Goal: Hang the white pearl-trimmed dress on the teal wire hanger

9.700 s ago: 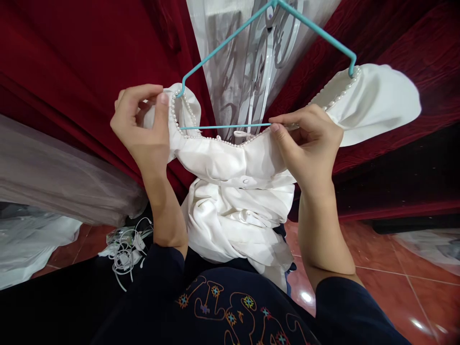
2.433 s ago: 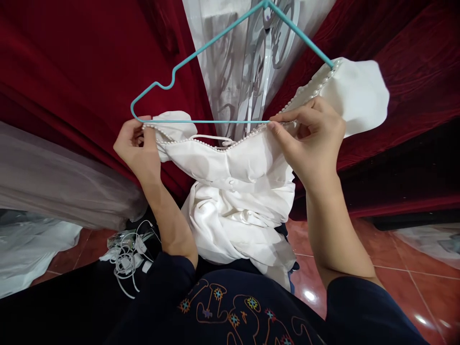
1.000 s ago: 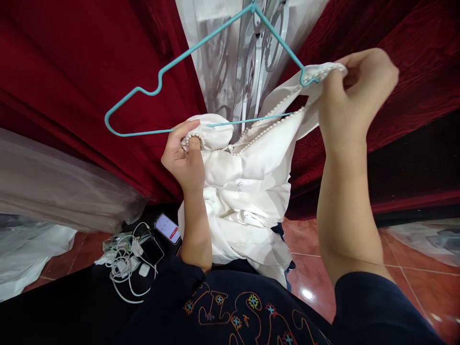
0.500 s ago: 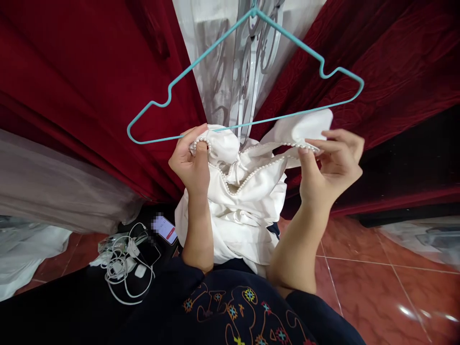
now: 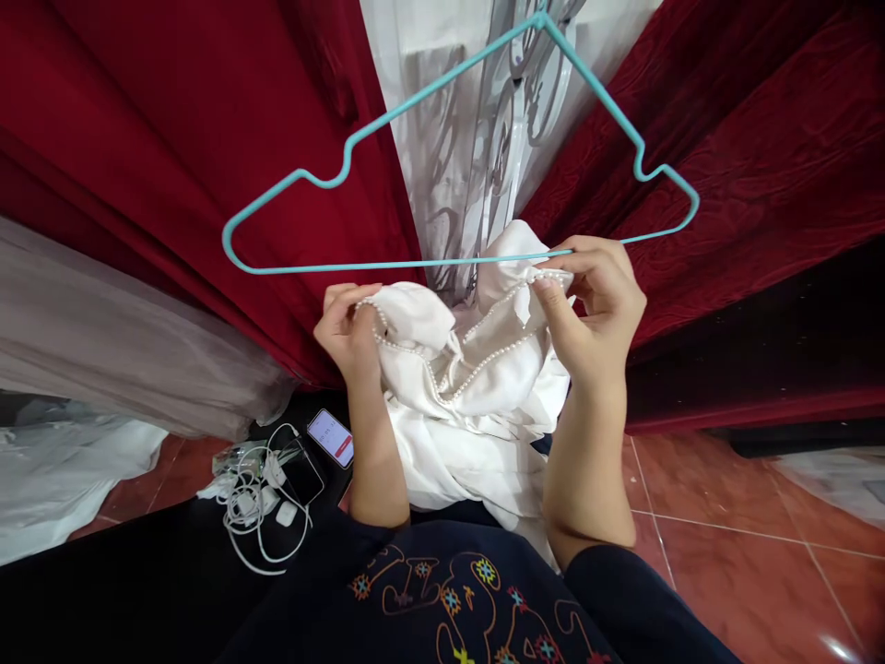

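Item: white garment (image 5: 477,397) with pearl-trimmed neckline, gathered between our hands just below the teal wire hanger (image 5: 456,166). A second before, one shoulder hung on the hanger's right end; now we had it fully off, the hanger bare. Left hand (image 5: 349,337) closed, pinching the left shoulder; right hand (image 5: 598,309) closed on the right shoulder, touching the hanger's lower bar. Also noted: red curtain (image 5: 172,120), phone (image 5: 332,438) and white cables (image 5: 255,489) on the tiled floor (image 5: 747,544).
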`<state>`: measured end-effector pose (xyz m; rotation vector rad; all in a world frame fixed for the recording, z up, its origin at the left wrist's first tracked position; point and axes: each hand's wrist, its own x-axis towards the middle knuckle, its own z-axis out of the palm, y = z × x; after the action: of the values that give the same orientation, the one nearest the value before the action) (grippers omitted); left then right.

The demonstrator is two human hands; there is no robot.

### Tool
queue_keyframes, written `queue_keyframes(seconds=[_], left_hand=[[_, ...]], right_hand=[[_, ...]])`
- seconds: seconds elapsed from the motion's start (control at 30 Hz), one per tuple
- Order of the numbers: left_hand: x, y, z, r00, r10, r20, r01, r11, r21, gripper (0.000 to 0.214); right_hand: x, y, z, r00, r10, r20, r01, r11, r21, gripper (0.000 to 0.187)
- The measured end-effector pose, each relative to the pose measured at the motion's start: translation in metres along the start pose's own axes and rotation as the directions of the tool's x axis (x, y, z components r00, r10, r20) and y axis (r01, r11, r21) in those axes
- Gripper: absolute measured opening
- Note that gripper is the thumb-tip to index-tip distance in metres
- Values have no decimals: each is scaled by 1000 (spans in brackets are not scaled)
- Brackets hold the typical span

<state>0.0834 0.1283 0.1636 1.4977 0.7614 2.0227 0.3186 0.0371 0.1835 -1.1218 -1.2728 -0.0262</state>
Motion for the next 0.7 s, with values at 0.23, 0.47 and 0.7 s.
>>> queue_keyframes(seconds=[0.23,0.47,0.7], left_hand=[[37,5,-50,962,-92,-257,127,985,120,32],[119,36,-25,957,228,-182,-218,973,74,43],[153,77,-3,944,284,167,-318,918,238,44]], right_hand=[[5,4,-9,999,-31,9,31,999,-9,11],[12,10,-16,998,-21,52,24,997,-73,18],[6,12,-9,999,-7,44,8,1000,-18,14]])
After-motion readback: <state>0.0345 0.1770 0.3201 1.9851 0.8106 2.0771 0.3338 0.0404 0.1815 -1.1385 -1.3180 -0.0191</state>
